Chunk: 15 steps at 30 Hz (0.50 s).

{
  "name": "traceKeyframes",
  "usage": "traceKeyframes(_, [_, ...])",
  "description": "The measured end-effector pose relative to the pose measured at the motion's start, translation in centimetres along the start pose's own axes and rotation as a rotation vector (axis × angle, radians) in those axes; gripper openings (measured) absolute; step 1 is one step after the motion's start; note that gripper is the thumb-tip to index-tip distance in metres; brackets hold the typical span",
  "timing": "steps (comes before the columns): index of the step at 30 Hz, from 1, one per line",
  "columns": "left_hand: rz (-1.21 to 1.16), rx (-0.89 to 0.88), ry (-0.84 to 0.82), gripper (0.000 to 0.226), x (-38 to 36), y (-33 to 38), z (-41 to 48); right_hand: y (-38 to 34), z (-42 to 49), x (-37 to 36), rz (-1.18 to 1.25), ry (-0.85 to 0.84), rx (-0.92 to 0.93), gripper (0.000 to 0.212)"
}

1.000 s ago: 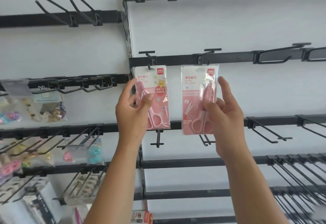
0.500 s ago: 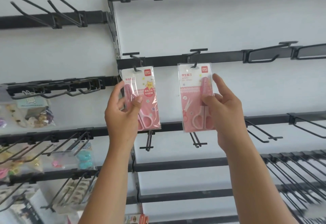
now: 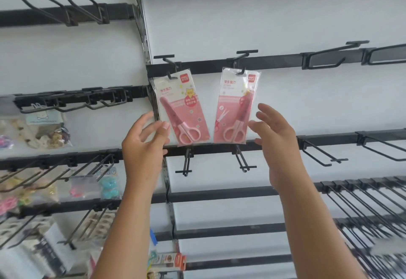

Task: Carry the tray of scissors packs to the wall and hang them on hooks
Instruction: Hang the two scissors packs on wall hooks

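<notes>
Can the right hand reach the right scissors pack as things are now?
Probably yes: the right hand is open just beside the right pack, which hangs free on its hook, with nothing between them.

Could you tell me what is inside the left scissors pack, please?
The left scissors pack holds one pair of pink scissors, blades capped, in front of a pink printed card. Anything behind the card is hidden.

The left scissors pack (image 3: 181,108) carries a red "deli" badge and the heading 学生剪刀 on its card, and the right scissors pack (image 3: 236,105) shows the same badge and heading; smaller print is unreadable.
</notes>
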<state>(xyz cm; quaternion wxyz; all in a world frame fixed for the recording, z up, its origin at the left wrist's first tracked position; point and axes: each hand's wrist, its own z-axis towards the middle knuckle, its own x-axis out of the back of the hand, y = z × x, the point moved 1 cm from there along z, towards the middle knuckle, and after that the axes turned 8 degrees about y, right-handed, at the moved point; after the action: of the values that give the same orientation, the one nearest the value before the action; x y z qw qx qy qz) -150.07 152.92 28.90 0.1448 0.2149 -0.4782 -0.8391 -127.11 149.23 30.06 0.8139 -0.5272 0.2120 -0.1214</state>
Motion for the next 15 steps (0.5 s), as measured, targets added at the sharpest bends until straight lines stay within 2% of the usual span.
traceKeyframes(2, [-0.011,0.022,-0.015,0.025,1.2,-0.3,-0.7,0.1,-1.3,-0.1,-0.012,-0.026,0.007,0.043])
traceKeyframes(4, [-0.014,0.048,-0.044,0.019,2.4,-0.7,-1.4,0.3,-2.8,-0.5,-0.032,-0.066,0.008,0.037])
traceKeyframes(15, [0.065,0.175,-0.245,0.023,9.7,-5.4,-4.1,5.4,-10.9,-5.7,-0.064,-0.2,-0.064,0.032])
